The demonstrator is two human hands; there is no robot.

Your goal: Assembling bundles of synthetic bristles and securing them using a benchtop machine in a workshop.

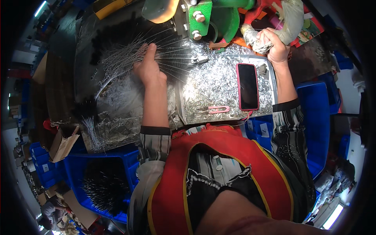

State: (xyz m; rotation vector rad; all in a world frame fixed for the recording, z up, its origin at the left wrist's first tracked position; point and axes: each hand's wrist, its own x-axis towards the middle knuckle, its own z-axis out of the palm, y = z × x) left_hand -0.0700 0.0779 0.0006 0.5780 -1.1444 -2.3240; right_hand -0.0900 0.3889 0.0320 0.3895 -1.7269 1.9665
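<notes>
My left hand (150, 66) is closed round a bunch of thin metal wires (171, 58), thumb on top. The wires fan out to the right, toward a small metal jaw (200, 58) below a green machine (200, 19). More loose wires (121, 56) spread left of the hand, beside dark bristly tufts (107, 37). My right hand (274, 44) grips a handle (294, 19) wrapped in pale cloth or plastic, at the right of the machine. Some fingers of both hands are hidden.
A tray (178, 102) of short metal clippings holds a phone (248, 86) and pink-handled thread snips (215, 109). A blue bin (72, 172) with dark wire-tipped brushes stands at lower left, another blue bin (313, 125) at right. A cardboard box (64, 143) sits by the table's left corner.
</notes>
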